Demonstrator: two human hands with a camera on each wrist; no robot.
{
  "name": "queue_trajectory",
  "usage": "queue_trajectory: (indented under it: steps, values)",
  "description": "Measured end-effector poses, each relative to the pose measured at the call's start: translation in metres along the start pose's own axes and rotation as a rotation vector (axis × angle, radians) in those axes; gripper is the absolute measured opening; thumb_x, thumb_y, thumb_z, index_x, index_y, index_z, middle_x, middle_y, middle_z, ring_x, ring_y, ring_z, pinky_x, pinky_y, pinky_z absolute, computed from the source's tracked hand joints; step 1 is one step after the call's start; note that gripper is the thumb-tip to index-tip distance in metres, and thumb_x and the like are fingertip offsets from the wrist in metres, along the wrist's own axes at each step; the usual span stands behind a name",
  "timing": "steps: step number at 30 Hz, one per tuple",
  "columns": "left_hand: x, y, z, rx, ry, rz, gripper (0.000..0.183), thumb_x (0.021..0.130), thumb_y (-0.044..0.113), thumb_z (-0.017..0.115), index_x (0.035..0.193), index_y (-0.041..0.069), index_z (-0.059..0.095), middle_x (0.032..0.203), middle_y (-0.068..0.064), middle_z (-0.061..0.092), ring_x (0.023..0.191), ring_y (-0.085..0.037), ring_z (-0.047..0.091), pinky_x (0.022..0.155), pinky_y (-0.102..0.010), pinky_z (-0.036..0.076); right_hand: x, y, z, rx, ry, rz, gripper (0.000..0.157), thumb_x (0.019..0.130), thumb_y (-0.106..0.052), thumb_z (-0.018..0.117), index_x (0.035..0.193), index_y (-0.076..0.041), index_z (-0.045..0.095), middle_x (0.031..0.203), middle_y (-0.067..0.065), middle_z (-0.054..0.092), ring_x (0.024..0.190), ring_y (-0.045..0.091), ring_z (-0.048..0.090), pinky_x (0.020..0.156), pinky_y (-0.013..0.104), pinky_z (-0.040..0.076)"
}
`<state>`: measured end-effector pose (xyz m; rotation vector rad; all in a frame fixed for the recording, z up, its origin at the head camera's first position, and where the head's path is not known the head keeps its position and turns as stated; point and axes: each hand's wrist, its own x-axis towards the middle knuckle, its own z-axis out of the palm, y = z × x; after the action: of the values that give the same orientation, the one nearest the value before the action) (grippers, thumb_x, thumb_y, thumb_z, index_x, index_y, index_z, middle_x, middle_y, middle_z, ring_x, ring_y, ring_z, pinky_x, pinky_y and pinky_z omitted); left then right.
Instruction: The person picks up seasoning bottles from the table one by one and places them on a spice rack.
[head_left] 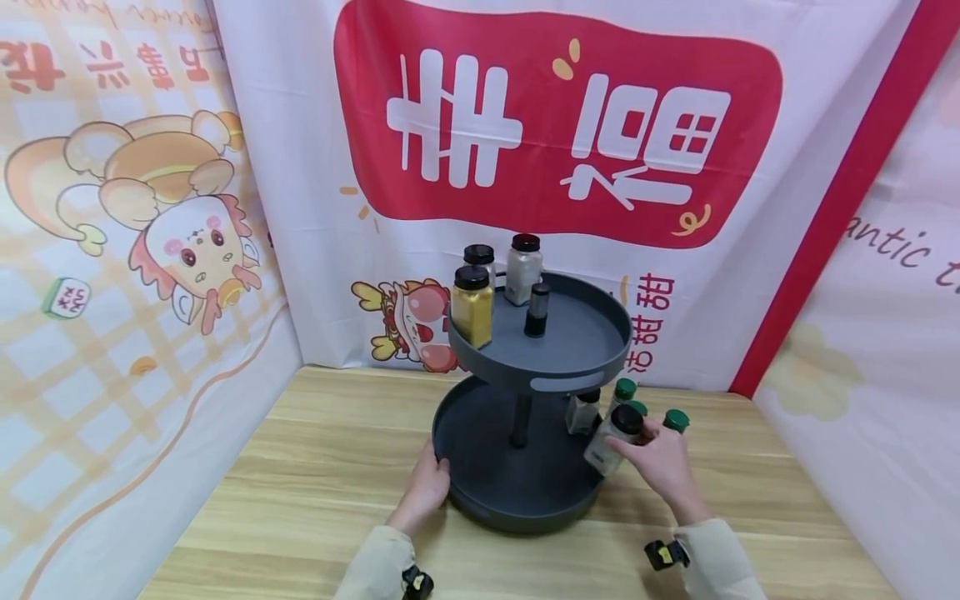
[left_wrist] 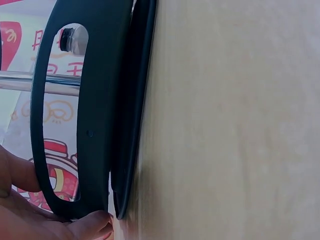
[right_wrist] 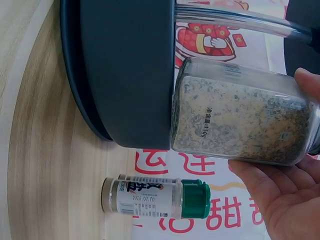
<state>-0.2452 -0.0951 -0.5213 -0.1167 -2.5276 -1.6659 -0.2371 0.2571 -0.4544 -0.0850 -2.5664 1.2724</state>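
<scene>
A dark grey two-tier turntable rack (head_left: 517, 518) stands on the wooden table. My left hand (head_left: 426, 485) grips the lower tray's left edge; in the left wrist view, thumb and fingers close around the slotted wall (left_wrist: 97, 115). My right hand (head_left: 663, 462) pinches a black-capped glass jar (head_left: 602, 452) near its neck, tilted at the lower tray's right edge. Speckled seasoning fills this jar (right_wrist: 235, 115) in the right wrist view. Its base is at the tray rim; I cannot tell whether they touch. Another black-capped jar (head_left: 582, 414) stands on the lower tray.
On the upper tray (head_left: 577, 333) are a yellow-filled jar (head_left: 472, 310), a white-filled jar (head_left: 524, 271), another black-capped jar (head_left: 480, 257) and a small dark-bottomed bottle (head_left: 536, 310). Green-capped shakers (head_left: 676, 420) stand right of the rack, partly hidden. A printed cloth (head_left: 315, 250) hangs behind.
</scene>
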Motion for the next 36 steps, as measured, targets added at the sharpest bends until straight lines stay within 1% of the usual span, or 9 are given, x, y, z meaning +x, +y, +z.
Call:
queue_trajectory:
  steps: [4,8,12,16,19,25,29,34,36]
  values:
    - [-0.001,0.0,0.001,0.016,0.012,0.021,0.046,0.094,-0.003,0.042,0.136,-0.017,0.029,0.135,-0.038,0.037,0.127,-0.049,0.034,0.105,-0.057,0.027,0.003,0.001,0.004,-0.009,0.007,-0.021,0.046,0.072,-0.048,0.079,0.088,-0.007,0.065,0.071,0.006,0.059,0.064,0.02,0.05,0.052,0.028,0.044]
    - [-0.001,-0.001,0.001,0.019,0.01,0.023,0.048,0.094,-0.003,0.042,0.137,-0.018,0.027,0.135,-0.038,0.036,0.127,-0.049,0.033,0.106,-0.057,0.026,0.004,0.0,0.007,-0.014,0.005,-0.042,0.044,0.072,-0.047,0.079,0.089,-0.009,0.066,0.07,0.005,0.06,0.063,0.019,0.051,0.051,0.028,0.044]
    - [-0.002,-0.001,0.002,0.025,0.004,0.016,0.048,0.094,-0.002,0.043,0.137,-0.017,0.028,0.134,-0.038,0.036,0.127,-0.048,0.033,0.106,-0.057,0.026,0.003,-0.002,0.009,-0.009,-0.011,-0.041,0.045,0.073,-0.047,0.078,0.095,-0.01,0.067,0.074,0.005,0.062,0.066,0.019,0.053,0.052,0.028,0.045]
    - [-0.003,0.0,0.002,0.033,-0.001,0.017,0.046,0.093,-0.002,0.044,0.135,-0.016,0.031,0.133,-0.037,0.038,0.126,-0.048,0.034,0.105,-0.057,0.027,0.003,-0.004,0.011,-0.007,-0.02,-0.037,0.049,0.072,-0.049,0.078,0.1,-0.009,0.066,0.083,0.007,0.065,0.07,0.02,0.055,0.056,0.029,0.047]
    - [-0.004,0.001,0.002,0.033,-0.002,0.027,0.046,0.092,-0.003,0.045,0.135,-0.016,0.031,0.132,-0.037,0.038,0.126,-0.049,0.035,0.105,-0.057,0.027,0.003,-0.004,0.013,-0.022,-0.022,-0.038,0.049,0.072,-0.048,0.078,0.099,-0.009,0.066,0.086,0.007,0.065,0.072,0.02,0.055,0.057,0.029,0.047]
    - [-0.005,0.0,0.003,0.027,0.007,0.05,0.047,0.09,-0.005,0.047,0.134,-0.016,0.033,0.131,-0.037,0.04,0.125,-0.049,0.036,0.105,-0.057,0.028,0.005,-0.003,0.02,-0.033,-0.032,-0.072,0.042,0.072,-0.043,0.08,0.094,-0.01,0.067,0.079,0.004,0.064,0.068,0.018,0.054,0.055,0.028,0.046]
    - [-0.007,0.0,0.004,0.023,0.01,0.045,0.046,0.09,-0.005,0.046,0.133,-0.016,0.033,0.13,-0.037,0.041,0.124,-0.049,0.037,0.104,-0.057,0.028,0.005,0.002,0.026,-0.042,-0.061,-0.074,0.037,0.072,-0.041,0.081,0.089,-0.012,0.066,0.074,0.002,0.061,0.065,0.018,0.051,0.053,0.028,0.044]
    - [-0.008,0.001,0.004,0.02,0.008,0.029,0.047,0.092,-0.005,0.045,0.134,-0.016,0.031,0.132,-0.038,0.039,0.125,-0.049,0.035,0.105,-0.057,0.027,0.005,0.006,0.034,-0.079,-0.055,-0.089,0.032,0.071,-0.037,0.082,0.083,-0.013,0.064,0.067,0.001,0.057,0.061,0.017,0.048,0.051,0.027,0.041]
    - [-0.009,0.002,0.005,0.015,0.009,0.037,0.047,0.092,-0.005,0.045,0.134,-0.016,0.031,0.133,-0.038,0.038,0.126,-0.049,0.035,0.105,-0.057,0.026,0.005,0.009,0.037,-0.084,-0.052,-0.088,0.032,0.07,-0.036,0.083,0.083,-0.013,0.066,0.066,0.0,0.057,0.06,0.016,0.047,0.051,0.026,0.04]
